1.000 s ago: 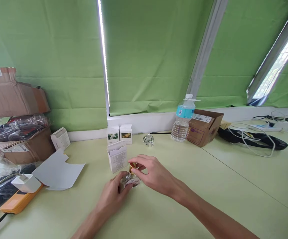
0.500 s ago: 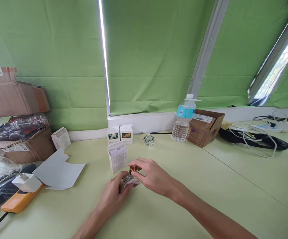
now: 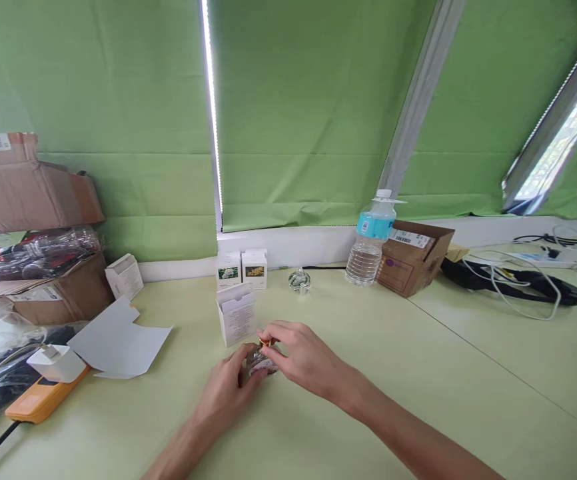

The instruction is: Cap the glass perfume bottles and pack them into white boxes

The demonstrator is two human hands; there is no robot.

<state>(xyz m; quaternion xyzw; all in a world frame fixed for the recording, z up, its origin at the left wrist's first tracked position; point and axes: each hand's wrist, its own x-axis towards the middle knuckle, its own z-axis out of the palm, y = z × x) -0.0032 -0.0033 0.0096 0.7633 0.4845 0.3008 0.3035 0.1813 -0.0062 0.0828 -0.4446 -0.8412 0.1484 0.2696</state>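
Note:
A small clear glass bottle (image 3: pixel 258 362) with a gold cap (image 3: pixel 265 343) stands on the pale green table (image 3: pixel 318 427) in front of me. My left hand (image 3: pixel 228 387) grips the bottle's body from the left. My right hand (image 3: pixel 301 360) pinches the gold cap from above with thumb and fingers. Just behind the bottle an open white carton (image 3: pixel 236 320) stands upright with its flap raised.
Two small white boxes (image 3: pixel 241 269) and a glass stopper-like piece (image 3: pixel 299 281) sit by the wall. A water bottle (image 3: pixel 371 239) and cardboard box (image 3: pixel 413 257) stand at right, cables (image 3: pixel 518 283) beyond. At left lie flat white card (image 3: pixel 118 341), an orange power strip (image 3: pixel 41 397) and cardboard boxes (image 3: pixel 28 267).
My right hand has lowered slightly, bringing the gold cap down closer onto the bottle. The left hand stays on the bottle. The view has shifted a little.

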